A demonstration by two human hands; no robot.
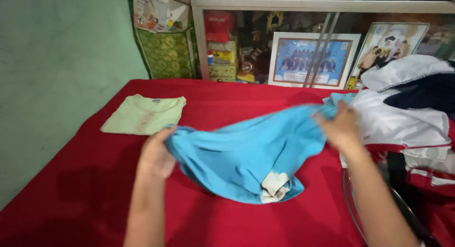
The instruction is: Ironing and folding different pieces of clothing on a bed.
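The bright blue cotton shirt (246, 154) hangs at frame centre above the red cloth-covered surface (85, 190), its long axis running lower left to upper right between both hands. The left hand (156, 157) pinches its left end; the right hand (340, 126), blurred, grasps the upper-right end. Both ends are held equally near.

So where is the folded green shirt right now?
The folded green shirt lies on the red cloth, far left, just beyond the left hand.
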